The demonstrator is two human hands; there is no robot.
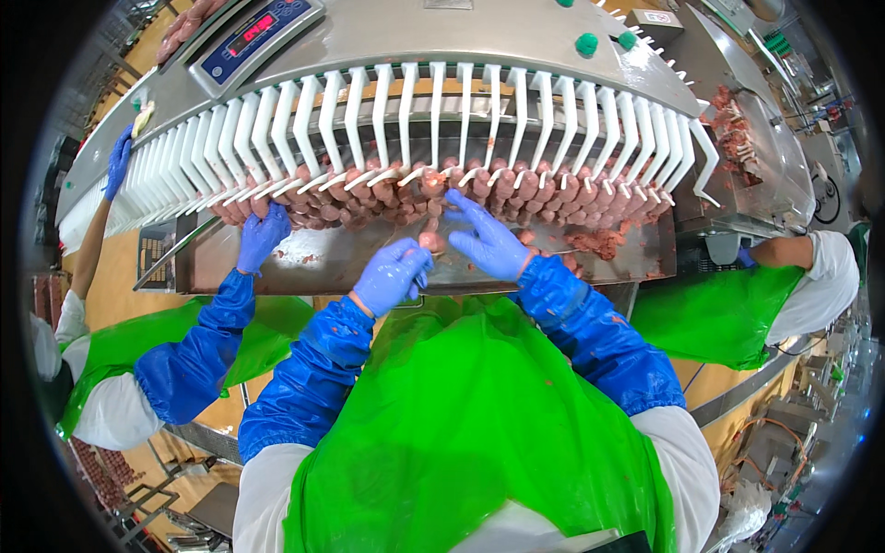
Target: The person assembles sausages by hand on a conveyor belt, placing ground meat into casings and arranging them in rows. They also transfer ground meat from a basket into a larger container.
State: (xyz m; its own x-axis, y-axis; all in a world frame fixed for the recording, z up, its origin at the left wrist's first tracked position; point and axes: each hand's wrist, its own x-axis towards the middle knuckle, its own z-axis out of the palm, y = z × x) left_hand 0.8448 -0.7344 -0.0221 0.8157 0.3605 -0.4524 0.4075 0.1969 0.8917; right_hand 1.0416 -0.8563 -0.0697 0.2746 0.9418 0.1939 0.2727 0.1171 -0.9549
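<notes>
Centrally, 1 sausage [430, 240] hangs below the white hooks [436, 106], over the tray [323, 270]; the left hand [392, 276] curls beside it, grip impossible to tell; the right hand [489, 242] has fingers apart

A blue-fronted digital readout [247, 48] (digits glowing red) sits well left of a green knob [586, 43].

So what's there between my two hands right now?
In the head view, a pink sausage link shows between your left hand and your right hand.

Left hand [392, 276] — by pink sausages [430, 241]
</notes>
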